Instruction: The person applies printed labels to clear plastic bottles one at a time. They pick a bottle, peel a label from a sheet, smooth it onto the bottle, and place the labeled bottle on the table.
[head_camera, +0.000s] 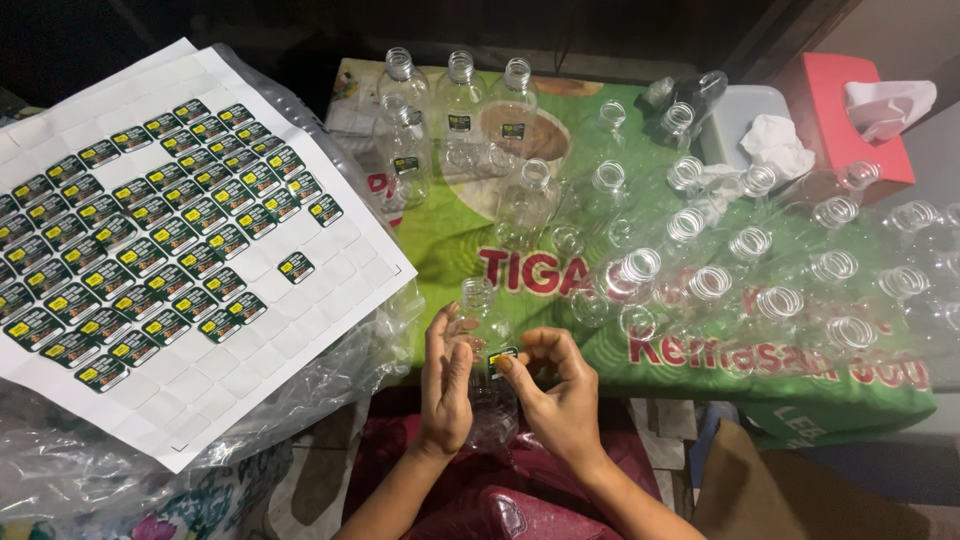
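maroon cloth over the lap, lowest in frame, both forearms rising from it.

item 1: clear plastic bottle, uncapped, upright to slightly tilted, held above the lap at the near edge of the table. left hand wrapped around its side, fingers straight and pressed to the plastic. right hand curled, thumb and forefinger pinching a small dark green and yellow sticker against the bottle's front.

item 2: sticker sheet, white backing, lying to the left on crumpled clear plastic bags. many rows of matching dark stickers on its upper left part; lower and right cells peeled bare; one lone sticker just apart from the rest.

item 3: table cover, green printed banner with red lettering, directly beyond the hands.

item 4: labelled bottles, a small group at the far left of the table, each bearing a sticker.

item 5: unlabelled bottles, many, clear, uncapped, crowded in loose rows across the right half of the table.

item 6: red tissue box, far right corner, white tissue standing out of its top; crumpled white tissue just beside it on a pale lidded container.
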